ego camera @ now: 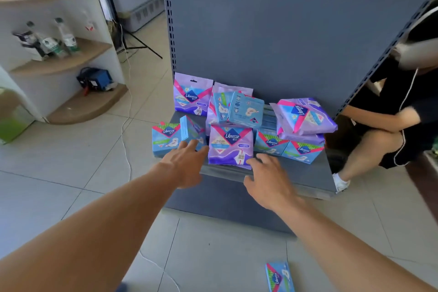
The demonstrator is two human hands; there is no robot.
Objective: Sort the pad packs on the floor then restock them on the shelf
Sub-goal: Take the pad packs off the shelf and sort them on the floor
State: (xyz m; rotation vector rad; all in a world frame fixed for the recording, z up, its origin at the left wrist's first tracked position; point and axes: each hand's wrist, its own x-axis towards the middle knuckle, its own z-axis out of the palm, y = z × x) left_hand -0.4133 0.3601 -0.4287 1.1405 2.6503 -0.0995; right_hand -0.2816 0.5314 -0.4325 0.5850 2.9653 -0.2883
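The pad packs are mostly up on the low grey shelf (272,173) now, in a messy heap of purple and blue ones. A purple pack (230,146) stands at the front in the middle, and both hands are right by it. A blue pack (166,141) stands at the front left, with another blue pack (193,131) tipped beside it. Two more blue packs sit at the front right, and a fat purple pack (305,116) lies on top of them, tilted. One last blue pack (279,276) is down on the floor tiles, near the person's feet, well apart from the shelf. The heap could slide, I think. The packs lean on each other, so a push on the front purple pack could knock the ones behind it or send the tilted one off the edge. The lone pack on the floor could also be forgotten or stepped on. Both arms reach straight out and down to the shelf. The left hand (187,163) is flat with its fingers spread, holding nothing, its tips touching the blue pack beside the purple one. The right hand (267,178) is open too, its fingers resting at the bottom corner of the purple pack, not gripping it.
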